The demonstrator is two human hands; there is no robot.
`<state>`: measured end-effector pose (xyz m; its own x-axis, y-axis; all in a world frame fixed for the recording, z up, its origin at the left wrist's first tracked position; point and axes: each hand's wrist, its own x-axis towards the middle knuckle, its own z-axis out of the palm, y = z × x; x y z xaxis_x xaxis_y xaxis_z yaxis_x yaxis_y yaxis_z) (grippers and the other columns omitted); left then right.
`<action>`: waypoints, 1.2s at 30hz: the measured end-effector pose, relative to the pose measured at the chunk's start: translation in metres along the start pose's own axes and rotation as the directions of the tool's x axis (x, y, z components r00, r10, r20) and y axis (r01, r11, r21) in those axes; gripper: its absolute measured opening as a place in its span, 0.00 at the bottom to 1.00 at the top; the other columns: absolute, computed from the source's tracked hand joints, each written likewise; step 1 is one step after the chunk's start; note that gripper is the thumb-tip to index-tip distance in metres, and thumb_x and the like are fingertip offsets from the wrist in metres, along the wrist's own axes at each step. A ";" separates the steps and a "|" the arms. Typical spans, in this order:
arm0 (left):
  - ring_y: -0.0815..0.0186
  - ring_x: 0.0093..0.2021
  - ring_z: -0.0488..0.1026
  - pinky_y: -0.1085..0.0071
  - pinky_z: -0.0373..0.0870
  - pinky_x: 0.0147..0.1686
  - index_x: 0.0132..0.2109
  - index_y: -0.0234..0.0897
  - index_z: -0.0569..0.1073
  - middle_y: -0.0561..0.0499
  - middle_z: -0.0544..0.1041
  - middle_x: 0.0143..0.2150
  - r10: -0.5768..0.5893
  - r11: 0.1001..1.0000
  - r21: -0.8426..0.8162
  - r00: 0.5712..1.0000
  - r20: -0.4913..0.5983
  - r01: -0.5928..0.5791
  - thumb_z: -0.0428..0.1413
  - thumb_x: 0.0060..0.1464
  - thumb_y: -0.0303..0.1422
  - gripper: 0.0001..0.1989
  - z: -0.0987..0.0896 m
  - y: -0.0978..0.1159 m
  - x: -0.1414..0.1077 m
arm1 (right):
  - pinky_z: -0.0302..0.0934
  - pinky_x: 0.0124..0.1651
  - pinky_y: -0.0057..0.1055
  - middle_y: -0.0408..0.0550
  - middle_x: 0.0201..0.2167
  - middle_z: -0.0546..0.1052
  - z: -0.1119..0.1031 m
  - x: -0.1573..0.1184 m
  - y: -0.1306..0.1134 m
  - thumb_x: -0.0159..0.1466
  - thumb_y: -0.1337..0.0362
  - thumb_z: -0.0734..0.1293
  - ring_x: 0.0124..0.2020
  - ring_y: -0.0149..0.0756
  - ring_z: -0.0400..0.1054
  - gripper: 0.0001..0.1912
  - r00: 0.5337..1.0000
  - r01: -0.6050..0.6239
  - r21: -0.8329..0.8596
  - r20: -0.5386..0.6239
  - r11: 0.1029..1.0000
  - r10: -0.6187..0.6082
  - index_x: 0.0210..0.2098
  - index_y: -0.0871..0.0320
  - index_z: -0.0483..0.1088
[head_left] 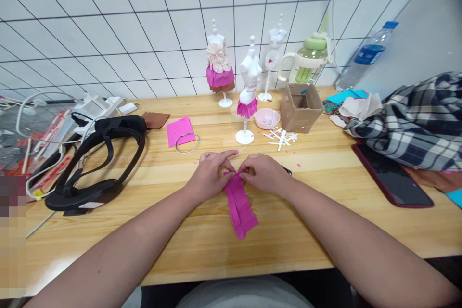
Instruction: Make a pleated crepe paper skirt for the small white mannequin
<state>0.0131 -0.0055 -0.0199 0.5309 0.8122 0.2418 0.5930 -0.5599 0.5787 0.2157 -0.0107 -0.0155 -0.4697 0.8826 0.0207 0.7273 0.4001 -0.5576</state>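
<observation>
A magenta strip of fabric or paper (241,207) hangs toward me over the wooden table, its far end pinched between both hands. My left hand (212,173) is closed on the strip's left top corner, the index finger reaching out above it. My right hand (265,172) pinches the same top edge from the right, close to the left fingertips. Just beyond the hands stands a small white mannequin (250,72) with a magenta ruffle (247,108) around its lower part. A dark object, partly hidden, shows beside my right hand.
Behind stand a dressed mannequin (218,65), another mannequin (276,48), a pink bowl (267,119), a cardboard box (302,108) and a jug (310,60). White strips (281,138) lie nearby. A black headset (104,163) and magenta square (179,131) are left; a phone (393,173) is right.
</observation>
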 end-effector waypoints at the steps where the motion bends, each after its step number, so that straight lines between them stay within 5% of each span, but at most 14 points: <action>1: 0.61 0.46 0.76 0.57 0.57 0.54 0.60 0.43 0.63 0.55 0.82 0.37 0.002 1.000 -0.001 1.000 -0.009 -0.002 0.58 0.55 0.29 0.26 0.000 0.000 0.000 | 0.54 0.37 0.29 0.43 0.31 0.77 -0.001 0.000 0.000 0.62 0.64 0.66 0.33 0.32 0.67 0.07 1.000 0.001 -0.005 0.010 1.000 -0.001 0.33 0.55 0.77; 5: 0.63 0.43 0.76 0.60 0.59 0.53 0.61 0.42 0.63 0.55 0.82 0.36 -0.046 0.998 -0.043 0.998 -0.037 0.044 0.57 0.55 0.29 0.26 -0.003 0.001 -0.002 | 0.56 0.38 0.29 0.43 0.36 0.77 -0.017 -0.004 0.005 0.63 0.60 0.66 0.37 0.33 0.69 0.09 0.999 -0.053 -0.034 -0.006 0.998 0.053 0.40 0.53 0.76; 11: 0.67 0.36 0.76 0.71 0.68 0.39 0.63 0.41 0.61 0.55 0.81 0.35 -0.203 0.960 -0.203 0.979 -0.021 0.194 0.56 0.55 0.28 0.29 -0.006 0.001 -0.005 | 0.57 0.40 0.35 0.52 0.45 0.75 -0.050 -0.019 0.025 0.60 0.49 0.67 0.46 0.46 0.68 0.19 0.950 -0.299 -0.348 -0.022 0.889 0.311 0.42 0.56 0.72; 18: 0.67 0.35 0.76 0.73 0.67 0.32 0.63 0.43 0.60 0.54 0.79 0.35 -0.206 0.951 -0.235 0.979 -0.006 0.199 0.56 0.56 0.30 0.29 -0.006 0.000 -0.008 | 0.53 0.36 0.33 0.53 0.38 0.75 -0.046 -0.019 0.029 0.62 0.62 0.65 0.40 0.43 0.69 0.06 0.928 -0.306 -0.362 0.092 0.881 0.360 0.32 0.57 0.66; 23: 0.67 0.35 0.76 0.72 0.68 0.36 0.63 0.42 0.59 0.54 0.79 0.35 -0.179 0.954 -0.244 0.984 -0.006 0.172 0.56 0.56 0.30 0.29 -0.006 0.002 -0.009 | 0.51 0.31 0.29 0.47 0.33 0.75 -0.036 -0.012 0.020 0.66 0.66 0.58 0.30 0.35 0.66 0.03 0.943 -0.332 0.040 -0.012 0.942 0.333 0.36 0.55 0.56; 28: 0.68 0.32 0.75 0.75 0.66 0.29 0.64 0.43 0.59 0.54 0.79 0.35 -0.197 0.943 -0.266 0.980 0.040 0.200 0.55 0.56 0.30 0.29 -0.005 0.003 -0.011 | 0.51 0.25 0.26 0.34 0.22 0.65 -0.014 -0.006 -0.001 0.64 0.65 0.58 0.19 0.30 0.57 0.10 0.940 -0.308 0.610 0.078 0.730 0.331 0.44 0.52 0.55; 32: 0.67 0.34 0.76 0.74 0.67 0.29 0.64 0.45 0.58 0.54 0.78 0.36 -0.186 0.946 -0.257 0.981 0.059 0.195 0.55 0.55 0.28 0.30 -0.005 0.002 -0.012 | 0.51 0.22 0.26 0.35 0.21 0.59 0.000 -0.004 -0.012 0.67 0.54 0.53 0.20 0.29 0.53 0.12 0.950 -0.277 0.789 0.138 0.549 0.281 0.40 0.54 0.59; 36: 0.68 0.34 0.75 0.73 0.68 0.32 0.64 0.45 0.58 0.54 0.78 0.36 -0.172 0.949 -0.258 0.983 0.066 0.183 0.54 0.56 0.28 0.30 -0.004 0.001 -0.013 | 0.56 0.22 0.25 0.35 0.23 0.59 0.004 -0.003 -0.014 0.66 0.52 0.55 0.21 0.29 0.53 0.13 0.966 -0.232 0.818 0.131 0.526 0.222 0.42 0.54 0.57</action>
<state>0.0043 -0.0161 -0.0189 0.4600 0.8837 0.0872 0.5036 -0.3405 0.7940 0.2050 -0.0204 -0.0112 -0.3582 0.9092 -0.2124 0.0816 -0.1961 -0.9772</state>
